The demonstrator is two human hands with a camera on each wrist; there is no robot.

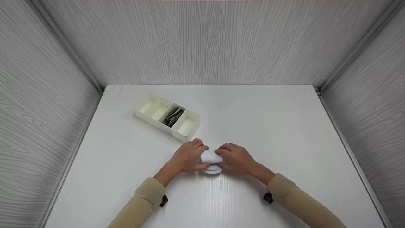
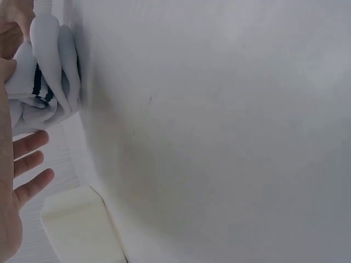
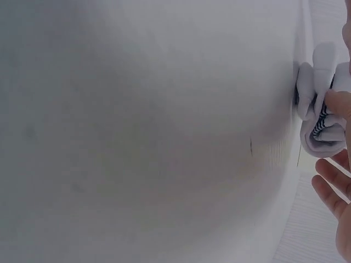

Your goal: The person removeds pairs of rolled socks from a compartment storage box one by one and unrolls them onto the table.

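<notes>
A white pair of socks with dark stripes is folded into a roll near the front middle of the table. My left hand grips its left end, thumb at the near side and fingers at the far side. From the other end my right hand pinches the roll between thumb and fingers. Layered folds of the socks and their dark bands show in the left wrist view. In the right wrist view the thumb presses into the socks, while some other fingers extend past them.
Beyond my left hand a cream divided box stands at an angle on the white table. One of its compartments holds a dark striped bundle, apparently socks. Grey wood-grain panels enclose the table at the back and both sides.
</notes>
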